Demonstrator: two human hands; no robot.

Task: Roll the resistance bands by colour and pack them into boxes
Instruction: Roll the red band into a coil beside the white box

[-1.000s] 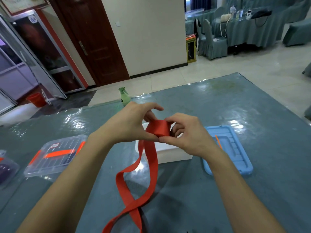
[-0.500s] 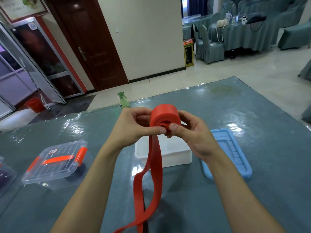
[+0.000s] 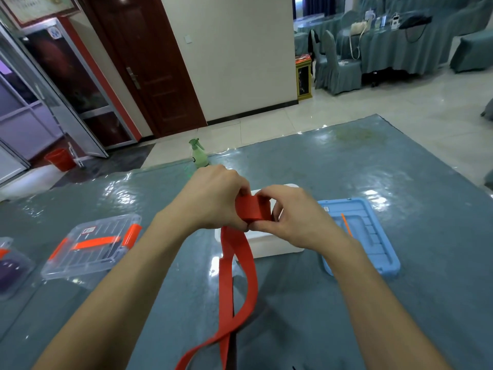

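A red resistance band is partly wound into a roll [image 3: 250,208] held above the table between both hands. My left hand [image 3: 213,198] grips the roll from the left with fingers curled over its top. My right hand [image 3: 290,217] pinches it from the right, thumb under the roll. The loose tail of the band [image 3: 237,279] hangs down in two twisted strands toward the table's near edge. A white open box [image 3: 266,247] sits on the table just behind and below the hands, mostly hidden by them.
A blue lid [image 3: 373,236] lies right of the white box. A clear box with orange latches [image 3: 93,244] stands at the left, and another clear box holding something purple [image 3: 10,268] at the far left edge. A green spray bottle [image 3: 198,154] stands at the table's far edge.
The roll has been turned from showing its round side to showing its flat band face and has come down lower. The hanging tail is shorter and twisted.
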